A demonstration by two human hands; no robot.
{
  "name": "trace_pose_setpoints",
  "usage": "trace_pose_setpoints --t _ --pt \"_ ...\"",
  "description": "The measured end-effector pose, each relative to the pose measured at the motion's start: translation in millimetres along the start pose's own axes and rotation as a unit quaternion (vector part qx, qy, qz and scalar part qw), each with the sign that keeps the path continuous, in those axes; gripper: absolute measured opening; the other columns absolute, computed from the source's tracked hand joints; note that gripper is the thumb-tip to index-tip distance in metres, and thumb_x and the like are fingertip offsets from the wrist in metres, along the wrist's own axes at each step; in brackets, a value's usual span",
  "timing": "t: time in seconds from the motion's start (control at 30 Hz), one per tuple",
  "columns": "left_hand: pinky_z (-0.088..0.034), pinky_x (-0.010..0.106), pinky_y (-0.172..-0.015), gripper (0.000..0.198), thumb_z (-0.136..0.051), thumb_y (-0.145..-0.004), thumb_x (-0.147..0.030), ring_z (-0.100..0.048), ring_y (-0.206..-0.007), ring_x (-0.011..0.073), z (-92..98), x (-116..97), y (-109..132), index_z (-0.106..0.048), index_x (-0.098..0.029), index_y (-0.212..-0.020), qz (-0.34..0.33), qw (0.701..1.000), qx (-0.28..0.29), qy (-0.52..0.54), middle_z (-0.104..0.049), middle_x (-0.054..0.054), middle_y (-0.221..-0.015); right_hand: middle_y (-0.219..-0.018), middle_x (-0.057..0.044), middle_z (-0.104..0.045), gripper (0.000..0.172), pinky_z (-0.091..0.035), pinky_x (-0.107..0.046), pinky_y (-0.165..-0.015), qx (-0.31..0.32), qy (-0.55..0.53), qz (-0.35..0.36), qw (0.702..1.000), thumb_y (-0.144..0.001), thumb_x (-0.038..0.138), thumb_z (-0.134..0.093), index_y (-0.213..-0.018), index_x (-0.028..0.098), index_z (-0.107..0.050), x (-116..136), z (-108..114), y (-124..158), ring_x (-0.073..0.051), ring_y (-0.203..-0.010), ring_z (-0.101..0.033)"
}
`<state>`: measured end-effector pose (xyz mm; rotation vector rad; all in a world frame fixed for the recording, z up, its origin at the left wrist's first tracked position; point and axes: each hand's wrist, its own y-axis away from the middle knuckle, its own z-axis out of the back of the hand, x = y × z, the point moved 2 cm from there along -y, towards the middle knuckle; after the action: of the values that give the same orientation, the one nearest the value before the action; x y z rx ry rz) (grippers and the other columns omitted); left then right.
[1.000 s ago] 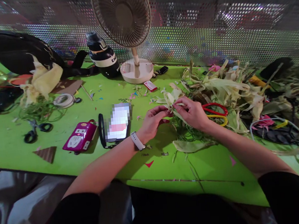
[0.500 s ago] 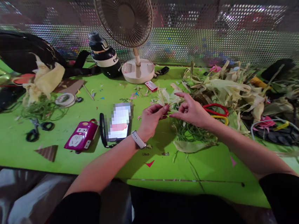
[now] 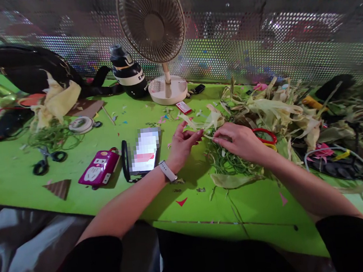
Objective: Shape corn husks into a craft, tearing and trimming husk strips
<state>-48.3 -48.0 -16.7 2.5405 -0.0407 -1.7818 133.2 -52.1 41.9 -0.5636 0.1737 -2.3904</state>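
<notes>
A thin pale strip of corn husk (image 3: 208, 137) runs between my two hands, just above the table. My left hand (image 3: 182, 146) pinches its left end between the thumb and a finger, with the index finger lifted away. At the right end, my right hand (image 3: 241, 141) grips it with thumb and fingers pressed together; part of that grip is hidden. Behind the fingers lies a wider piece of corn husk (image 3: 215, 117). Beneath my right hand is a tangle of green string-like strands (image 3: 227, 161), and a flat husk leaf (image 3: 235, 180) lies in front of it.
A heap of dried husks (image 3: 271, 106) spreads to the right, with red-handled scissors (image 3: 266, 134) partly under my right hand. Leftward lie a phone (image 3: 146, 150), a purple power socket (image 3: 99, 168) and black scissors (image 3: 47, 158). A fan (image 3: 168, 90) and bottle (image 3: 129, 77) stand behind.
My right hand has turned palm-down, its raised fingers now folded in onto the strip. My left index finger has lifted away from the thumb.
</notes>
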Motion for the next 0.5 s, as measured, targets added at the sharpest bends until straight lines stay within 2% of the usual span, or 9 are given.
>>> trace_pose_setpoints --t 0.1,0.17,0.3,0.43,0.5 --pt "-0.045 0.021 -0.059 0.042 -0.083 -0.066 -0.037 -0.062 -0.064 0.0084 1.0 1 -1 -0.068 -0.018 -0.100 -0.008 1.000 0.017 -0.021 -0.068 -0.002 -0.070 -0.086 -0.006 -0.068 0.015 -0.046 -0.031 -0.073 -0.017 0.002 0.018 1.000 -0.093 0.025 -0.056 -0.091 0.018 -0.070 -1 2 1 -0.020 -0.083 -0.064" --pt "-0.046 0.021 -0.060 0.032 -0.081 -0.069 -0.039 -0.062 -0.067 0.0088 0.9 1 0 -0.072 -0.018 -0.090 -0.005 0.999 0.035 -0.037 -0.071 0.001 -0.078 -0.084 -0.006 -0.066 0.016 -0.046 -0.031 -0.071 -0.031 0.012 0.028 0.999 -0.093 0.026 -0.057 -0.091 0.019 -0.070 0 6 1 -0.019 -0.081 -0.063" --pt "-0.047 0.023 -0.059 0.031 -0.080 -0.069 -0.041 -0.063 -0.070 0.0112 -0.9 4 -1 -0.075 -0.018 -0.089 -0.018 0.994 0.071 -0.076 -0.074 0.005 -0.086 -0.092 -0.008 -0.066 0.014 -0.047 -0.035 -0.078 -0.065 0.035 0.077 0.994 -0.092 0.025 -0.058 -0.089 0.019 -0.070 1 11 0 -0.022 -0.089 -0.062" --pt "-0.051 0.027 -0.071 0.023 -0.076 -0.074 -0.037 -0.064 -0.074 0.0132 -3.2 8 -1 -0.073 -0.016 -0.083 -0.086 0.981 0.114 -0.132 -0.073 0.005 -0.084 -0.105 -0.010 -0.070 0.014 -0.046 -0.040 -0.091 -0.079 0.015 0.104 0.991 -0.094 0.026 -0.053 -0.090 0.019 -0.066 -2 8 -4 -0.024 -0.102 -0.062" --pt "-0.052 0.029 -0.074 0.018 -0.073 -0.078 -0.033 -0.064 -0.077 0.0141 -3.6 7 0 -0.071 -0.016 -0.085 -0.119 0.969 0.126 -0.175 -0.073 0.005 -0.085 -0.105 -0.008 -0.071 0.014 -0.039 -0.046 -0.101 -0.102 0.029 0.097 0.990 -0.095 0.026 -0.053 -0.089 0.021 -0.065 -5 5 -5 -0.025 -0.109 -0.060"
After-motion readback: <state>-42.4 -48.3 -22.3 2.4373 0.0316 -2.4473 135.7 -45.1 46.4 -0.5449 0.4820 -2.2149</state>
